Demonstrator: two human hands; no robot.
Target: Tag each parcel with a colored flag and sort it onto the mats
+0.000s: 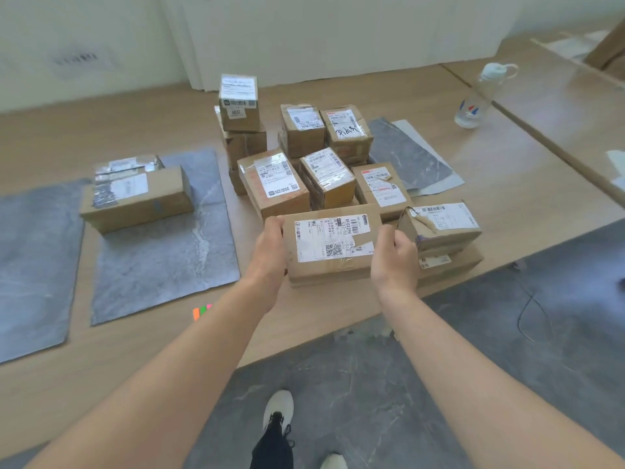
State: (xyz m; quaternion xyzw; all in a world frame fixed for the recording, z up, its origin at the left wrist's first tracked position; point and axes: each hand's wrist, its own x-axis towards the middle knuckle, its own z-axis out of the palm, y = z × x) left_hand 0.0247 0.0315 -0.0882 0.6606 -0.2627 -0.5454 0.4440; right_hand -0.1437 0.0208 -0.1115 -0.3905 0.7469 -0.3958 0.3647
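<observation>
A flat cardboard parcel [333, 245] with a white shipping label sits at the front of the parcel pile [304, 157] on the wooden table. My left hand [270, 247] grips its left end and my right hand [395, 253] grips its right end. Two stacked parcels [135, 194] rest on the middle grey mat [162, 252]. Another grey mat [30, 262] lies at the far left and a third [412, 154] behind the pile to the right. A strip of coloured flags [201, 312] lies on the table near the front edge, partly hidden by my left forearm.
A clear water bottle [480, 96] with a white cap stands at the back right of the table [527, 170]. The table's front edge runs diagonally just below the parcels; grey floor and my shoes show beneath. A wall stands behind the table.
</observation>
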